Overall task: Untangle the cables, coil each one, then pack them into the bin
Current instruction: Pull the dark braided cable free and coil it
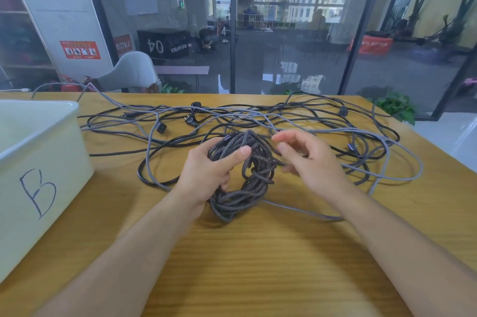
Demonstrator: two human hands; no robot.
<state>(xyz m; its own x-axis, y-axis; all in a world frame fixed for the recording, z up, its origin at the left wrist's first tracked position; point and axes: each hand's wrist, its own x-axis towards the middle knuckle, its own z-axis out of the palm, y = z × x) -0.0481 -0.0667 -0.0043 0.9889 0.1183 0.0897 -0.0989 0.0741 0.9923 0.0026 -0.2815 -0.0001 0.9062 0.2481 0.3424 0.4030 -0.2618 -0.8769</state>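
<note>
The coiling step looked to be in hand, with one cable wound and the rest not yet sorted. The left hand (206, 174) gripped a dark brown braided cable coil (242, 177), thumb pressed across its upper loops and fingers curled through its middle, the lower loops drooping onto the light wooden table (258, 265). The right hand (309, 162) hovered just right of the coil with fingers loosely spread and holding nothing, its fingertips (277, 139) near the coil's upper edge. Beyond the coil a tangle of black and grey cables (284, 115) sprawled across the table. Well left of the coil stood a white plastic bin marked "B" (38, 174). The next move probably called for securing the coil's loose end, then carrying it left into the bin without letting loops spring free.
</note>
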